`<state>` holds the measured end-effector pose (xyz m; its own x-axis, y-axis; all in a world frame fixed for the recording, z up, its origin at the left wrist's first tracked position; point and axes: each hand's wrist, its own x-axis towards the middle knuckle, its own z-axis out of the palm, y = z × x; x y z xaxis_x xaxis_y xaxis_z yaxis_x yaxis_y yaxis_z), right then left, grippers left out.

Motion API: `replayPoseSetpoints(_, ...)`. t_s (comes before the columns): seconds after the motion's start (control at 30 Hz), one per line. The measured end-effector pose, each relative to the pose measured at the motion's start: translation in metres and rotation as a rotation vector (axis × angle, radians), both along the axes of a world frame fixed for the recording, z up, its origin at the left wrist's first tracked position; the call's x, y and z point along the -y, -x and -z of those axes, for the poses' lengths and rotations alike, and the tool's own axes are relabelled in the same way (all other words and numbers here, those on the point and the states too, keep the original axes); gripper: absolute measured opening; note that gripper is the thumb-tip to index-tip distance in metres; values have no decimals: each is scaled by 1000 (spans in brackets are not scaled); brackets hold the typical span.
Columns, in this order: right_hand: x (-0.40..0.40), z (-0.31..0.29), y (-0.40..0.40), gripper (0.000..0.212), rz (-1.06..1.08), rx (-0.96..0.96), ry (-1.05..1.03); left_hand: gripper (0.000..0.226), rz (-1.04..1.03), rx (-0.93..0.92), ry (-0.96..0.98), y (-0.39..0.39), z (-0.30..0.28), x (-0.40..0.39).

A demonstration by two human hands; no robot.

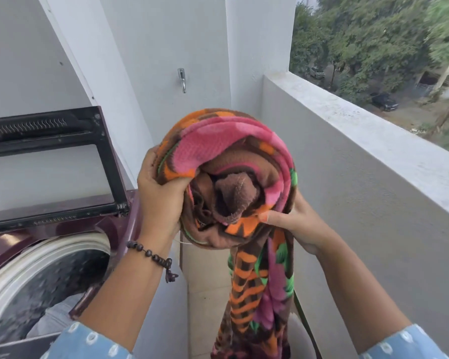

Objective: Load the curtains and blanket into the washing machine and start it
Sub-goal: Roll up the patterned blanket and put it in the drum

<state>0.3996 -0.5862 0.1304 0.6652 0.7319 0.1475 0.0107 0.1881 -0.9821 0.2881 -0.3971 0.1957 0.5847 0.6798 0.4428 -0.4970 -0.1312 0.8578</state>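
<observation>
A thick fleece blanket (233,161) in pink, orange, brown and green is bunched up in mid-air at the centre of the head view, with a long tail hanging down to the floor. My left hand (158,195) grips the bundle's left side. My right hand (293,224) holds its lower right side, thumb pressed on the fabric. The maroon top-load washing machine (130,218) stands at the lower left with its lid (57,161) raised. Pale cloth (55,320) lies inside the drum (44,281), which has a white rim.
A grey balcony parapet (360,156) runs along the right, close to the blanket. A metal tap (182,79) sticks out of the white back wall. A narrow strip of tiled floor (205,281) lies between machine and parapet. A white rim (306,340) shows under the hanging blanket.
</observation>
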Motion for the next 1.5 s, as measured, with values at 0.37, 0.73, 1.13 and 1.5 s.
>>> replayPoseSetpoints(0.37,5,-38,-13,62,300,434,71,146,445,-765,-465,41,8,-24)
replayPoseSetpoints(0.73,-31,-63,13,74,195,1076,426,107,-36,-663,-1055,17,-8,8)
replayPoseSetpoints(1.13,6,-15,1,140,82,260,145,43,-103,-120,55,14,2,-20)
replayPoseSetpoints(1.5,-16,-3,0,71,355,142,-190,80,86,-188,271,17,35,-22)
